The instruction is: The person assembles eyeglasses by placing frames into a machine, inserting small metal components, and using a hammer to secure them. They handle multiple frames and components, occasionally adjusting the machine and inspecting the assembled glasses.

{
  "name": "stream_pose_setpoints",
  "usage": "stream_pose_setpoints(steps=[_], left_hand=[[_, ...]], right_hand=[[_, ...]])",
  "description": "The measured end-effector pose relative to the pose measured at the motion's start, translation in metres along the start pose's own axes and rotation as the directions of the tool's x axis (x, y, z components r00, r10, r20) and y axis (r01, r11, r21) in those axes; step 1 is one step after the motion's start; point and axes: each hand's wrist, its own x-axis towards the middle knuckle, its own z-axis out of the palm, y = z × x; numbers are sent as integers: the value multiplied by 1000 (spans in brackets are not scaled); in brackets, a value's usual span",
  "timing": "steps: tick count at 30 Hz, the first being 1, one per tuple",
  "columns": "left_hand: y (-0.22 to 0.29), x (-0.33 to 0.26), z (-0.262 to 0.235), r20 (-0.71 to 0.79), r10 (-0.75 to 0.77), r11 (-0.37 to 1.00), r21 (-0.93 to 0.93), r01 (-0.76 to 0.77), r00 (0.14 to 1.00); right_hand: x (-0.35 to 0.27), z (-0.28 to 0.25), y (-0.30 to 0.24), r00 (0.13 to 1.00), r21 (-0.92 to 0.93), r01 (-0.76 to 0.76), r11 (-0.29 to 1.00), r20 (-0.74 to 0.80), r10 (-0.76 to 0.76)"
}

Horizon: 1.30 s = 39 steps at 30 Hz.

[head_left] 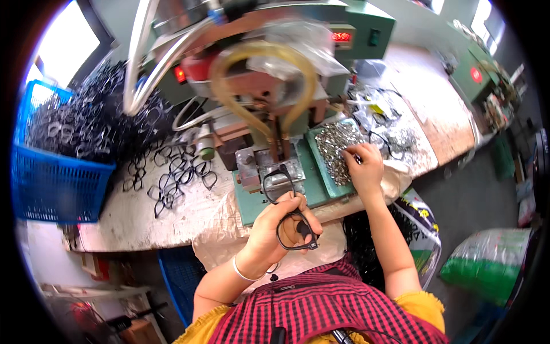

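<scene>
At the bench (129, 222), my left hand (274, 228) holds glasses (311, 245); my right hand (367, 167), grip unclear, likely picks metal bits (337, 144), next needing precision.

Head-worn fisheye, facing down and forward, near workbench (129, 223).

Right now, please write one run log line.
left hand: holding black plastic eyeglass frame | right hand: over small silvery metal parts in rectangular green tray | blue plastic basket: left
</scene>
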Motion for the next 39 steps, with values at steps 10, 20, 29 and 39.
stream_pose_setpoints(steps=[10, 20, 29, 39], left_hand=[[-2, -24, -56, 188, 82, 944, 300, -137, 979], [160, 41, -164, -22, 869, 416, 572, -707, 494], [224, 115, -177, 181, 570, 727, 343, -595, 801], [219, 111, -178, 132, 697, 575, 484, -660, 705]], right_hand=[[-23, 5, 31, 979, 291, -202, 935, 78, 187], [-27, -3, 4, 941, 364, -321, 875, 227, 250], [-38, -9, 7, 943, 421, -333, 844, 167, 289], [-49, -32, -41, 978, 365, -204, 908, 42, 203]])
